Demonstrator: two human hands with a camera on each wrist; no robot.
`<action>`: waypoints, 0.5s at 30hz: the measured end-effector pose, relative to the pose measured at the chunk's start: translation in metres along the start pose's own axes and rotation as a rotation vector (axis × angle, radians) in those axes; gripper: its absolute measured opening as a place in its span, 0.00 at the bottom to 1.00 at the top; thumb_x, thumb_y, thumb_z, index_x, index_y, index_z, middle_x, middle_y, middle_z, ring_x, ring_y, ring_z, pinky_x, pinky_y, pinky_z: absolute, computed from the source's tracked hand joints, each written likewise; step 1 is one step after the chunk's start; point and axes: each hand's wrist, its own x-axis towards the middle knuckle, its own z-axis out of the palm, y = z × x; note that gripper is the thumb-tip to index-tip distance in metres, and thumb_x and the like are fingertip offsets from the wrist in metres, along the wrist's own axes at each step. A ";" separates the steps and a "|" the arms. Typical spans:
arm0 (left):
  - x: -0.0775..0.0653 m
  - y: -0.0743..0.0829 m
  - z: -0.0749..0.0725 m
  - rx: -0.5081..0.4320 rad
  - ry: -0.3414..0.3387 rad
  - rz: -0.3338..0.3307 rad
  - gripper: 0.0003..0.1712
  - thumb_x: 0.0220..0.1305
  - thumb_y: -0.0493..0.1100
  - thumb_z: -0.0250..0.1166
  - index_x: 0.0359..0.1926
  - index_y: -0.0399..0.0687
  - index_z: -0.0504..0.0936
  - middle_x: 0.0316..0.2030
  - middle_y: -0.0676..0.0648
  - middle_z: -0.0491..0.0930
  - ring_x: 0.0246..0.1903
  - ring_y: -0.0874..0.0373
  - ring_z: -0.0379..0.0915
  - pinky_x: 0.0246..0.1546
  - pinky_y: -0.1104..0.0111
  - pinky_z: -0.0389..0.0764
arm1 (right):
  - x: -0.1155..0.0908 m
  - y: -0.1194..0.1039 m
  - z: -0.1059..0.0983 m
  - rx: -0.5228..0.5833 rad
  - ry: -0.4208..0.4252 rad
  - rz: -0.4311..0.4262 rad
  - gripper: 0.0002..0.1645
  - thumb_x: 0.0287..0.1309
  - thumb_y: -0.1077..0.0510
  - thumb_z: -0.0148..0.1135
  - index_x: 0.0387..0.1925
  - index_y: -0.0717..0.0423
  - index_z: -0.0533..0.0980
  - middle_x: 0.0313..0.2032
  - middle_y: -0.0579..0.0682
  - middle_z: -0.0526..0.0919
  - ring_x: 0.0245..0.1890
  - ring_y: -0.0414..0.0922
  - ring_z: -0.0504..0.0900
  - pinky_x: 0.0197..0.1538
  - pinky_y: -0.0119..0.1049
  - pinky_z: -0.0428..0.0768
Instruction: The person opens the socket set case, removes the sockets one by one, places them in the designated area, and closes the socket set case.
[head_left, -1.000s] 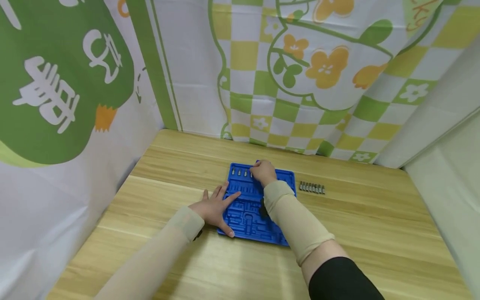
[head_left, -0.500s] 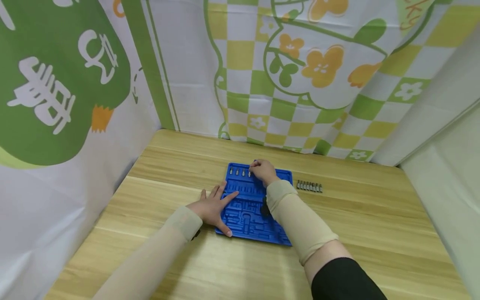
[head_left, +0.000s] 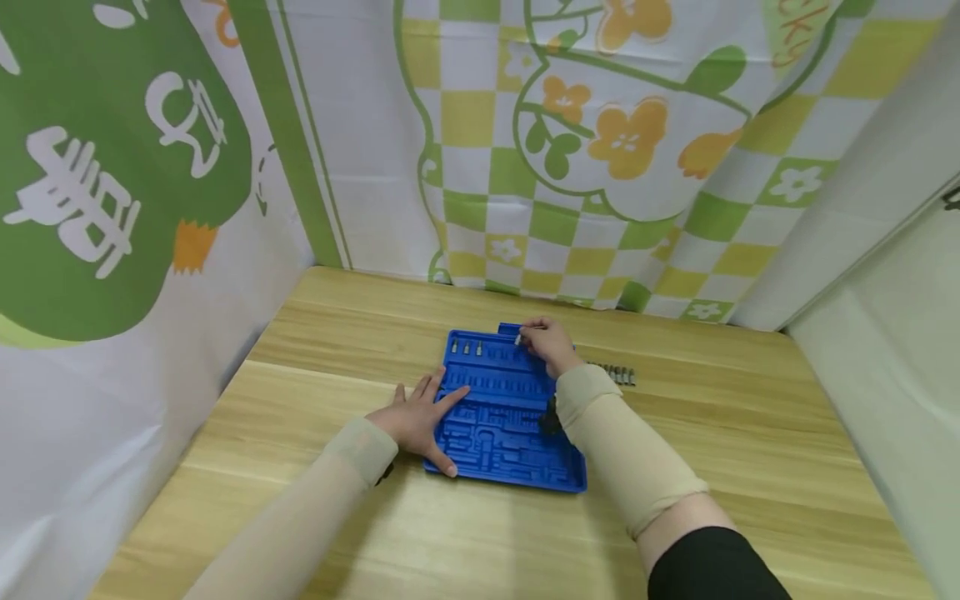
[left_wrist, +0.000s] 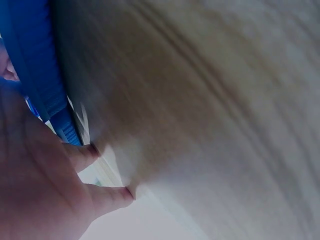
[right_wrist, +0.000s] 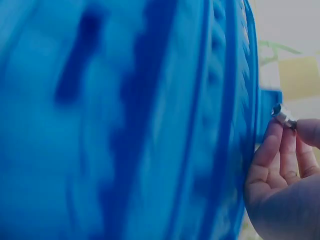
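Observation:
A blue moulded tool tray (head_left: 525, 475) lies on the table, its recesses facing up. Three small silver bits (head_left: 467, 348) sit at the left end of its top row. My left hand (head_left: 411, 423) rests spread along the tray's left edge; in the left wrist view two fingertips (left_wrist: 129, 193) touch the wooden surface. Over the tray's far edge, my right hand (head_left: 549, 343) pinches one short metal screwdriver bit (right_wrist: 284, 116) between thumb and fingers. The bit is raised above the top row, right of the three seated ones.
A row of several similar bits (head_left: 624, 377) lies on the wooden table (head_left: 735, 467) right of the tray, partly hidden by my right hand and wrist. A blue tab (head_left: 510, 328) juts from the tray's far edge. Patterned cloth (head_left: 540, 225) hangs behind the table.
The right hand has lifted the fourth bit from the top row and moved right with it, leaving three there. The left hand keeps its place on the tray; the head view has shifted slightly.

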 end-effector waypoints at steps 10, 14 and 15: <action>0.000 -0.001 0.001 -0.012 -0.003 0.010 0.77 0.43 0.70 0.81 0.85 0.62 0.43 0.81 0.37 0.22 0.79 0.37 0.23 0.71 0.32 0.32 | -0.009 0.001 -0.069 -0.146 -0.027 -0.096 0.21 0.76 0.61 0.55 0.62 0.72 0.72 0.48 0.58 0.81 0.43 0.43 0.79 0.57 0.46 0.78; 0.000 0.001 0.000 -0.011 -0.006 0.010 0.77 0.43 0.70 0.81 0.85 0.62 0.42 0.80 0.38 0.21 0.79 0.37 0.23 0.71 0.32 0.32 | -0.011 0.005 -0.097 -0.154 -0.020 -0.088 0.24 0.77 0.60 0.53 0.65 0.73 0.70 0.54 0.63 0.79 0.48 0.46 0.80 0.64 0.53 0.74; 0.000 0.001 0.000 -0.008 -0.007 0.007 0.77 0.43 0.70 0.81 0.85 0.63 0.42 0.80 0.38 0.21 0.79 0.38 0.22 0.71 0.33 0.32 | -0.012 0.006 -0.102 -0.161 -0.017 -0.086 0.24 0.77 0.60 0.53 0.65 0.74 0.70 0.55 0.64 0.79 0.50 0.47 0.80 0.64 0.53 0.74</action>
